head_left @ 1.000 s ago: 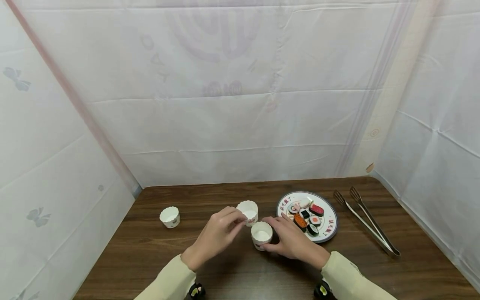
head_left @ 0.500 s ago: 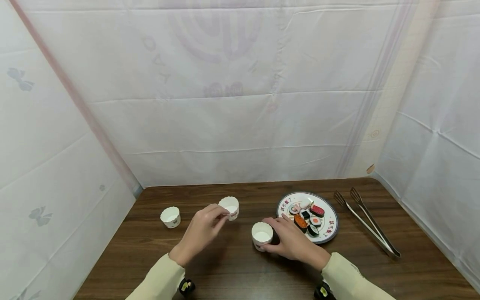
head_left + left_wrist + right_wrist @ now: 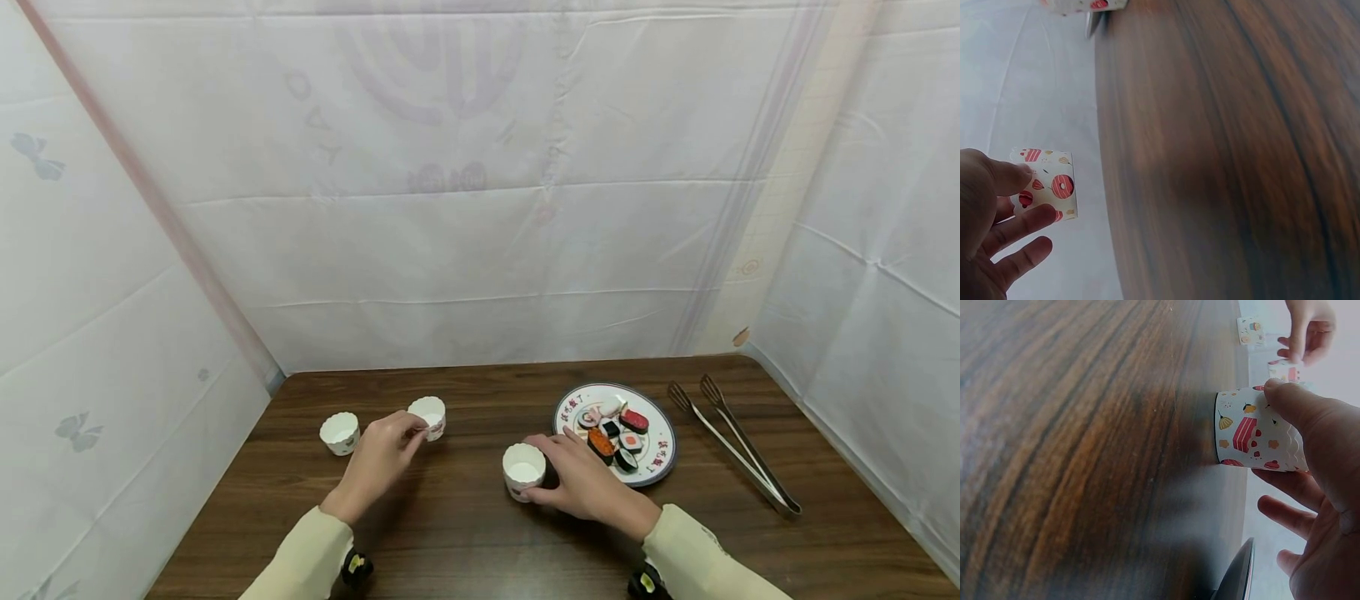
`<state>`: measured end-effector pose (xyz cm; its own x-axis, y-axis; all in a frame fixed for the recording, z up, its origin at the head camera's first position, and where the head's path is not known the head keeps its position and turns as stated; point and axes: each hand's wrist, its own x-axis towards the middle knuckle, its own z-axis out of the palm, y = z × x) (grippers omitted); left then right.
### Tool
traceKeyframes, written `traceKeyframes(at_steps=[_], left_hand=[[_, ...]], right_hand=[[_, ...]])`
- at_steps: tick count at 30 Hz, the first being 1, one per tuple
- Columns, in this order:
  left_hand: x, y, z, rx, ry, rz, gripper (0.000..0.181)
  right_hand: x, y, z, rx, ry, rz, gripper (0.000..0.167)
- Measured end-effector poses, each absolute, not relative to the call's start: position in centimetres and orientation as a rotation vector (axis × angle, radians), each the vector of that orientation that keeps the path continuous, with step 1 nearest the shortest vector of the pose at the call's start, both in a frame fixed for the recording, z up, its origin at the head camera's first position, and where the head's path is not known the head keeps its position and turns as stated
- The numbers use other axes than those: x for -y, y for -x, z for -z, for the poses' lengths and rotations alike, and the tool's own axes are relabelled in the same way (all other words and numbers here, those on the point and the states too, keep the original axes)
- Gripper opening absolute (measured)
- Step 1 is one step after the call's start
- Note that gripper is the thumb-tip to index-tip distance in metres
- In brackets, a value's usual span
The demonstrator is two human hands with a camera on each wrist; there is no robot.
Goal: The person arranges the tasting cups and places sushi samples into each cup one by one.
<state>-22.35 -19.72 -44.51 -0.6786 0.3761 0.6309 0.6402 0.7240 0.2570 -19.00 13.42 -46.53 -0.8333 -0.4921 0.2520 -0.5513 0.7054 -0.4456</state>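
Note:
My left hand [image 3: 377, 457] pinches the rim of a white paper baking cup [image 3: 429, 415] between thumb and fingers. The left wrist view shows this cup [image 3: 1054, 184], printed with red pastries, held apart from the table. My right hand [image 3: 585, 483] grips a second printed cup [image 3: 522, 468] by its side, left of the plate; in the right wrist view its base [image 3: 1225, 428] is near or on the tabletop. A third cup [image 3: 340, 433] stands upright at the left, untouched. All three look hollow from above.
A round plate [image 3: 564, 411] with several sushi pieces [image 3: 618, 433] lies behind the right hand. Metal tongs [image 3: 738, 446] rest to its right. The brown wooden table [image 3: 465, 542] meets white sheets [image 3: 480, 250] at the back and sides.
My left hand has carried its cup leftward, away from the right hand's cup and closer to the third one. The right hand and its cup have stayed in place.

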Motion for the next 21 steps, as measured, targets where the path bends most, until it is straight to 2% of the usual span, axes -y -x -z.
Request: traceKeyframes(at_steps=[21], left_hand=[[22.2, 22.8, 46.3, 2.45, 0.654, 0.596, 0.02]], right_hand=[[-13.3, 19.0, 46.6, 2.795, -0.859, -0.783, 0.065]])
